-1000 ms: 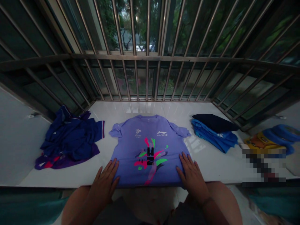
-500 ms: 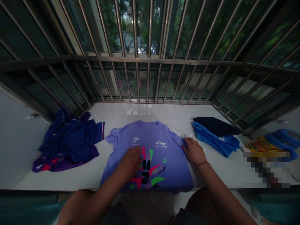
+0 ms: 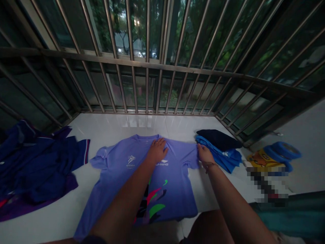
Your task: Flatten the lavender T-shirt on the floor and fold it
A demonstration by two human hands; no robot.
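Observation:
A lilac T-shirt (image 3: 119,169) with a pink, green and black print lies flat, front up, on the white tiled ledge (image 3: 122,125). My left hand (image 3: 157,149) rests flat and open on its upper chest, just under the collar. At the shirt's right sleeve, my right hand (image 3: 204,154) has its fingers closed on the sleeve edge, close to a folded pile of clothes (image 3: 218,145).
The folded pile is a dark garment on blue ones. A heap of loose navy and purple clothes (image 3: 35,166) lies at the left. Metal window bars (image 3: 147,61) close off the back and both sides. A yellow and blue item (image 3: 274,156) lies at the far right.
Both hands moved up the shirt from its hem: the left onto the upper chest, the right out to the right sleeve. The view has swung to the right.

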